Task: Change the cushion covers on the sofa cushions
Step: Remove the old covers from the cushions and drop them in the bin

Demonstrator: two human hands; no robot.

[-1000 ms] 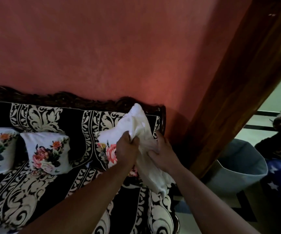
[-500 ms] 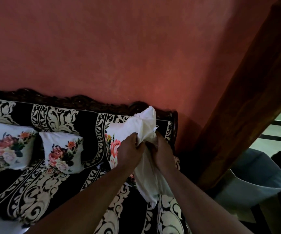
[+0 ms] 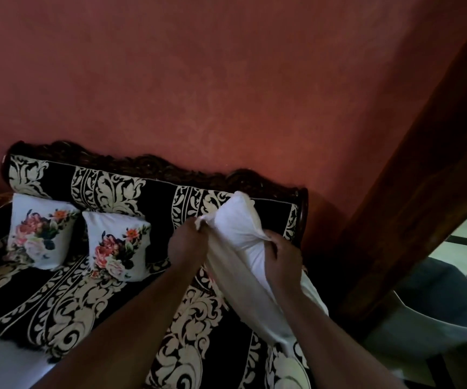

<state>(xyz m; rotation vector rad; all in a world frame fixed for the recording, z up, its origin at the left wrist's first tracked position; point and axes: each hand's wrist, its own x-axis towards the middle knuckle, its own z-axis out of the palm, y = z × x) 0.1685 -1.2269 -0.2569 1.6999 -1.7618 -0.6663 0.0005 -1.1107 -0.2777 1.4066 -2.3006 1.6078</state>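
Meanwhile, the left hand point(image 3: 188, 242) and right hand point(image 3: 281, 258) each clench the white cushion cover point(image 3: 238, 265), stretched around the white cushion insert point(image 3: 236, 217) above the sofa's point(image 3: 108, 310) right end.

Both bare forearms reach up and forward from the bottom of the view, angled toward each other so the wrists draw close. The left hand point(image 3: 188, 242) is clenched, knuckles up, its fingers bunched tight round a pinch of white cloth point(image 3: 238, 228). The right hand point(image 3: 282, 258) sits a little lower and just beside it (fingers curled, thumb side up), gripping the same cloth along its opposite edge.
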